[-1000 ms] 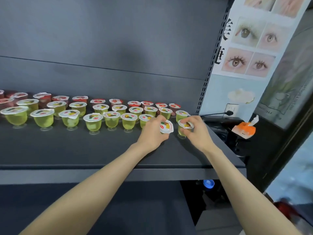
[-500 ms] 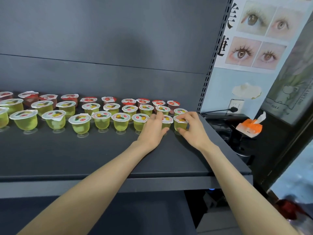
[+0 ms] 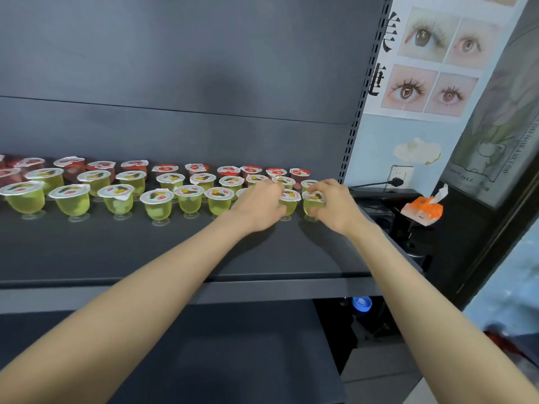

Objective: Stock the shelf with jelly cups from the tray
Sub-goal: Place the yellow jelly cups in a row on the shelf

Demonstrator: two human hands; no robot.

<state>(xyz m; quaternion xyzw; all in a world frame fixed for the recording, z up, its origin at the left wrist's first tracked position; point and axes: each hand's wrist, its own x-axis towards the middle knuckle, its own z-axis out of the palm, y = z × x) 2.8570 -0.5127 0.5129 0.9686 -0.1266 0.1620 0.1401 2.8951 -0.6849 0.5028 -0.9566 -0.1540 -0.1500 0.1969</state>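
Several green jelly cups stand in two rows on the dark shelf, with a row of red jelly cups behind them. At the right end of the front row, my left hand grips a green cup that stands on the shelf. My right hand holds the last green cup beside it, fingers curled round its side. Both cups are upright. The tray is out of view.
The shelf's perforated upright runs up just right of the cups. Beyond it stand an orange tissue pack, a wall socket with a plug and a poster of eyes. A lower shelf lies below.
Both hands have set their cups down upright at the right end of the front row; a second ago the left cup was tilted above the shelf.
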